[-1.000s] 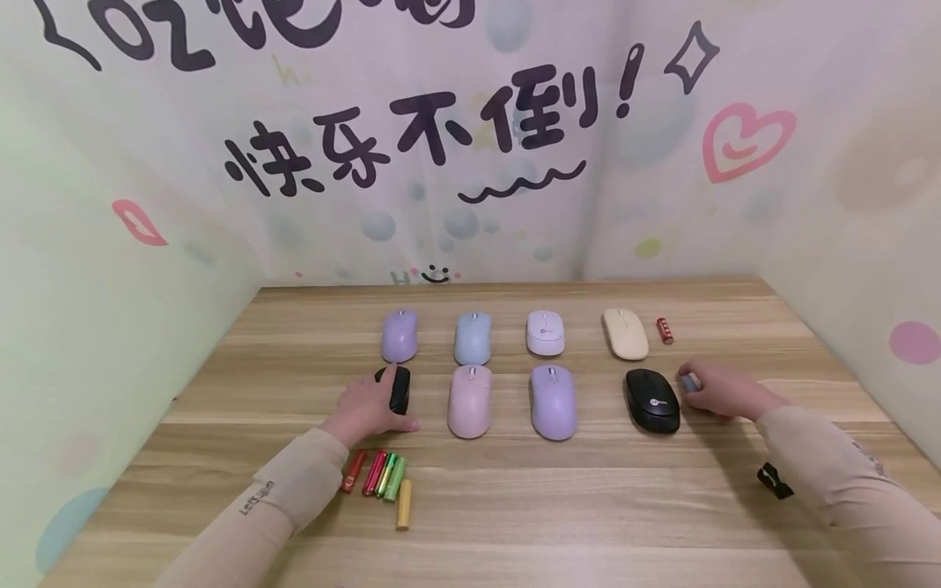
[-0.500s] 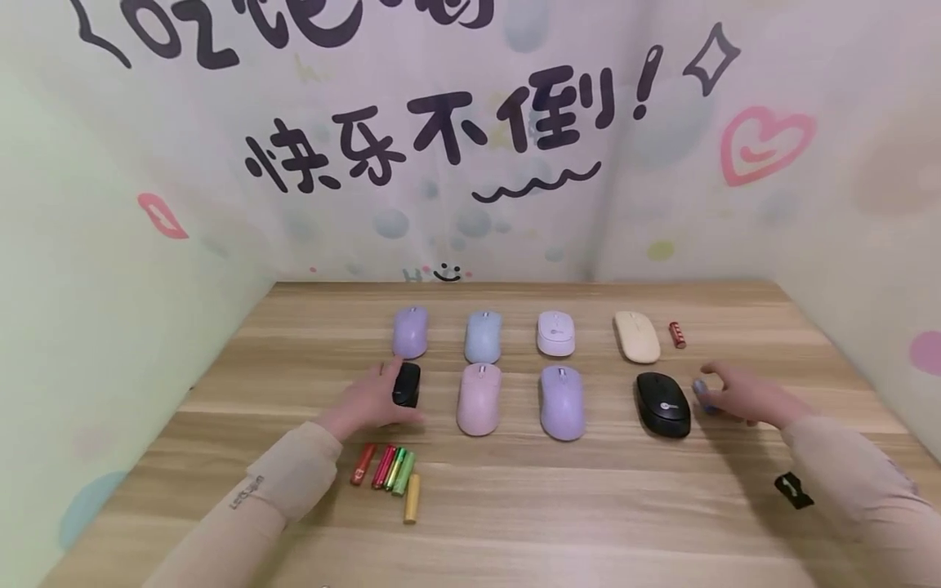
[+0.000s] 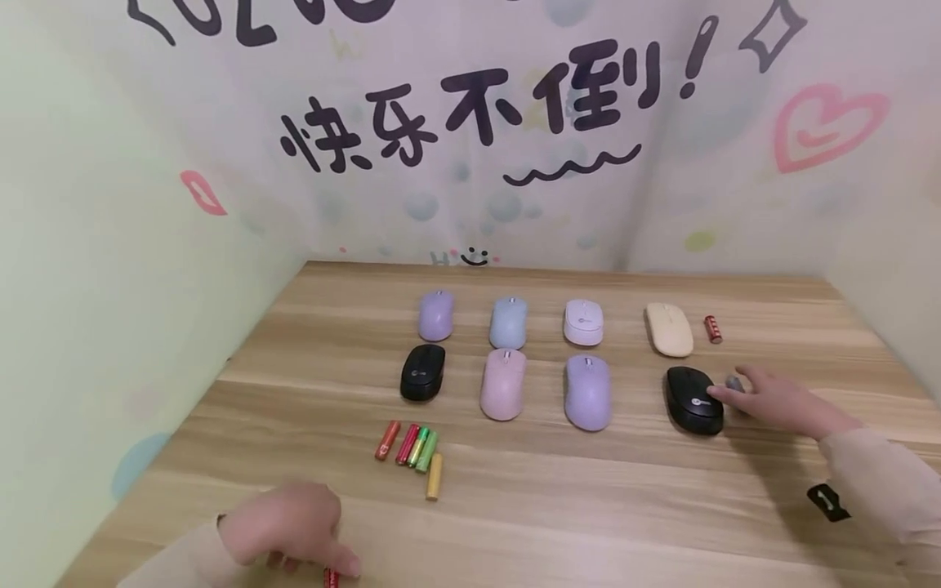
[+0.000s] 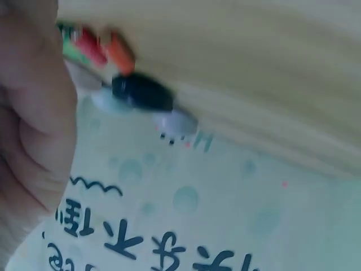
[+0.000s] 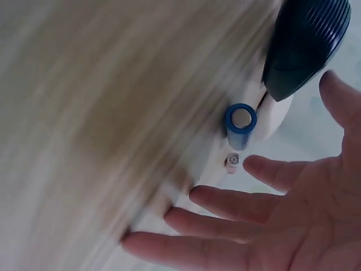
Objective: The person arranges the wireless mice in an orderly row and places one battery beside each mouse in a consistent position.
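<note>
In the head view my left hand (image 3: 290,523) is low at the left, blurred, its thumb and fingers apart. A red battery (image 3: 332,578) at the bottom edge of the view shows just below the thumb; whether they touch I cannot tell. My right hand (image 3: 782,398) is at the right with its fingers spread, as the right wrist view shows. Near its fingertips a blue-ringed battery (image 5: 241,124) rests on the table, apart from the fingers. Beside the thumb lies a black mouse (image 3: 694,400).
More mice stand in two rows, including a pink mouse (image 3: 503,384), a second black mouse (image 3: 422,372) and a beige mouse (image 3: 670,330). Several coloured batteries lie near a yellow battery (image 3: 434,477). A small red battery (image 3: 713,329) and a black clip-like piece (image 3: 828,502) lie at the right.
My left hand has left the left black mouse and come toward the table's front. My right fingers have opened from the blue battery. The head view has shifted.
</note>
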Action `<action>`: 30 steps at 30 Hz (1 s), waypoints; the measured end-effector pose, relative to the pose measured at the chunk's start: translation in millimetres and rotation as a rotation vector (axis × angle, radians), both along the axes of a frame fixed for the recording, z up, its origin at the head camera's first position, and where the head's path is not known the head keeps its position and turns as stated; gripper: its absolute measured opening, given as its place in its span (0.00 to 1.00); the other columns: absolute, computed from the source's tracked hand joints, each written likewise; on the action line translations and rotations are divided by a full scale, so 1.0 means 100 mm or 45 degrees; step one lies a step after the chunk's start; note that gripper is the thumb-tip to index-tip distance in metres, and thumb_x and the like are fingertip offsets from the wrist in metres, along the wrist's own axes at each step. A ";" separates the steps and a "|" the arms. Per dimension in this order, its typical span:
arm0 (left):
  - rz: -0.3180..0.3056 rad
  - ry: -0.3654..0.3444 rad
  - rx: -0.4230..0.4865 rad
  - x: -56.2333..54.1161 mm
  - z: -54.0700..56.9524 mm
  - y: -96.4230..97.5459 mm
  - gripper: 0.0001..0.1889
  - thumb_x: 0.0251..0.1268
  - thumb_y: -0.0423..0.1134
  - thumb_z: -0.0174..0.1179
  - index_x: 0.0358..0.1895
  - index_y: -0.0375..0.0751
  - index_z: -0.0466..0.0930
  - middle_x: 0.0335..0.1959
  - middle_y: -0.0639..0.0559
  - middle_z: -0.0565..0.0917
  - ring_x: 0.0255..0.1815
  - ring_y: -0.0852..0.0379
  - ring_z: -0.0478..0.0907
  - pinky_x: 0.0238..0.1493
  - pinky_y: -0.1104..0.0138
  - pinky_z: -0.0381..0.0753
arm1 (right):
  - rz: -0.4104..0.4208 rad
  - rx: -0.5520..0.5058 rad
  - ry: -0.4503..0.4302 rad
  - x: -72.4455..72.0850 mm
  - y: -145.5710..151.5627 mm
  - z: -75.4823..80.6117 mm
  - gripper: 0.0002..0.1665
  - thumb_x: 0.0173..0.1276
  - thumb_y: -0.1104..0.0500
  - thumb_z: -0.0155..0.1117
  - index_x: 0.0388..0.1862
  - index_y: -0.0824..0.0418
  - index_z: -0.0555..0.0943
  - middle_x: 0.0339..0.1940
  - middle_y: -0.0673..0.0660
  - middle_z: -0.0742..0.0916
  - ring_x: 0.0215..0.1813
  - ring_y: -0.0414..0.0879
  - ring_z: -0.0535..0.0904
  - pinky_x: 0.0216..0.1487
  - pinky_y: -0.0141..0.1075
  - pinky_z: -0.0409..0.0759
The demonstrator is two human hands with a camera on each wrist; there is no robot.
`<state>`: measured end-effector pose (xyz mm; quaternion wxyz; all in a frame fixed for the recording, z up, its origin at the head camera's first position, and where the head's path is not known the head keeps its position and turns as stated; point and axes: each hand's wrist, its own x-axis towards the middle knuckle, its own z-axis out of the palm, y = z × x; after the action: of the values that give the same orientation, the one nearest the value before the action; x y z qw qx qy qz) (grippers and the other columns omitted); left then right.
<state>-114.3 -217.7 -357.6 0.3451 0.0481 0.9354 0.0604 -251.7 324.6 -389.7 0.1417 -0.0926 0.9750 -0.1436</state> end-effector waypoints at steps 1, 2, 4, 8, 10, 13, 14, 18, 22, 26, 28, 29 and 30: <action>0.000 -0.020 0.013 0.05 -0.05 -0.01 0.27 0.43 0.63 0.64 0.13 0.43 0.71 0.05 0.55 0.69 0.07 0.60 0.64 0.13 0.69 0.60 | 0.006 0.001 -0.019 -0.01 0.01 0.00 0.51 0.69 0.36 0.42 0.61 0.86 0.53 0.55 0.88 0.63 0.54 0.81 0.61 0.48 0.64 0.65; 0.012 -0.028 0.026 0.09 -0.09 -0.03 0.27 0.44 0.63 0.64 0.12 0.43 0.71 0.05 0.55 0.68 0.07 0.61 0.63 0.13 0.70 0.59 | 0.012 0.002 -0.038 -0.02 0.02 0.00 0.51 0.69 0.36 0.41 0.61 0.86 0.53 0.54 0.88 0.63 0.53 0.81 0.61 0.48 0.64 0.65; 0.045 -0.008 0.065 0.16 -0.17 -0.05 0.26 0.44 0.61 0.65 0.10 0.43 0.70 0.04 0.56 0.68 0.07 0.62 0.63 0.13 0.71 0.60 | 0.014 -0.002 -0.085 -0.04 0.03 0.01 0.52 0.68 0.35 0.40 0.61 0.85 0.52 0.55 0.88 0.63 0.54 0.81 0.61 0.47 0.63 0.66; 0.109 0.028 0.118 0.25 -0.24 -0.11 0.24 0.44 0.57 0.67 0.10 0.43 0.71 0.04 0.56 0.69 0.07 0.62 0.65 0.14 0.70 0.63 | 0.010 -0.012 -0.160 -0.08 0.03 0.02 0.53 0.68 0.34 0.40 0.63 0.84 0.50 0.57 0.87 0.61 0.55 0.80 0.60 0.47 0.62 0.66; 0.124 0.030 0.129 0.27 -0.26 -0.12 0.23 0.45 0.54 0.68 0.10 0.43 0.71 0.05 0.56 0.69 0.08 0.62 0.65 0.14 0.71 0.62 | 0.016 -0.010 -0.172 -0.09 0.02 0.02 0.53 0.67 0.33 0.40 0.63 0.83 0.50 0.58 0.87 0.61 0.56 0.80 0.60 0.47 0.62 0.66; 0.146 0.008 0.140 0.30 -0.25 -0.13 0.21 0.46 0.51 0.68 0.10 0.43 0.72 0.05 0.56 0.69 0.07 0.63 0.64 0.12 0.73 0.61 | 0.050 -0.005 -0.153 -0.09 0.01 0.01 0.51 0.68 0.34 0.40 0.62 0.83 0.52 0.57 0.86 0.63 0.55 0.79 0.61 0.47 0.62 0.67; 0.151 0.006 0.147 0.30 -0.25 -0.13 0.21 0.47 0.50 0.67 0.10 0.43 0.72 0.04 0.57 0.69 0.06 0.64 0.64 0.11 0.73 0.60 | 0.059 -0.004 -0.148 -0.09 0.01 0.00 0.51 0.68 0.35 0.40 0.62 0.82 0.53 0.56 0.85 0.64 0.55 0.79 0.62 0.47 0.62 0.67; 0.136 -0.001 0.191 0.29 -0.23 -0.12 0.18 0.48 0.44 0.64 0.08 0.43 0.71 0.03 0.58 0.67 0.05 0.65 0.62 0.10 0.74 0.58 | 0.067 0.009 -0.128 -0.09 0.01 -0.01 0.50 0.68 0.34 0.40 0.61 0.82 0.55 0.56 0.85 0.65 0.55 0.79 0.63 0.47 0.62 0.67; 0.109 -0.028 0.209 0.23 -0.22 -0.10 0.15 0.46 0.41 0.61 0.08 0.44 0.72 0.03 0.59 0.67 0.05 0.66 0.61 0.10 0.75 0.56 | 0.050 0.019 -0.137 -0.09 0.03 -0.01 0.53 0.67 0.33 0.40 0.61 0.84 0.53 0.56 0.86 0.63 0.55 0.80 0.61 0.48 0.63 0.65; 0.056 -0.023 0.281 0.19 -0.22 -0.09 0.14 0.43 0.39 0.60 0.06 0.46 0.69 0.03 0.61 0.65 0.05 0.68 0.59 0.11 0.75 0.54 | 0.044 0.030 -0.148 -0.08 0.03 0.00 0.54 0.67 0.33 0.40 0.61 0.85 0.53 0.56 0.87 0.63 0.55 0.80 0.61 0.48 0.63 0.65; 0.041 -0.010 0.342 0.16 -0.23 -0.08 0.15 0.43 0.39 0.60 0.06 0.47 0.68 0.03 0.62 0.64 0.05 0.68 0.59 0.11 0.74 0.54 | 0.045 0.028 -0.146 -0.08 0.03 0.01 0.53 0.67 0.33 0.40 0.60 0.84 0.54 0.55 0.87 0.64 0.54 0.80 0.62 0.48 0.62 0.66; 0.036 -0.004 0.376 0.15 -0.23 -0.08 0.15 0.44 0.39 0.60 0.06 0.48 0.68 0.03 0.62 0.64 0.05 0.68 0.59 0.11 0.74 0.55 | 0.046 0.027 -0.143 -0.07 0.03 0.01 0.52 0.67 0.33 0.41 0.60 0.84 0.55 0.54 0.87 0.65 0.54 0.80 0.62 0.47 0.62 0.66; 0.036 -0.002 0.401 0.13 -0.23 -0.08 0.15 0.45 0.39 0.59 0.07 0.48 0.68 0.03 0.62 0.65 0.05 0.68 0.60 0.10 0.75 0.56 | 0.046 0.024 -0.140 -0.06 0.03 0.01 0.52 0.67 0.33 0.41 0.59 0.84 0.55 0.54 0.87 0.65 0.54 0.79 0.63 0.47 0.62 0.66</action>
<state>-101.5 -225.3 -380.1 0.3331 0.0883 0.9147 0.2112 -258.2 327.4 -388.3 0.1986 -0.1009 0.9652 -0.1367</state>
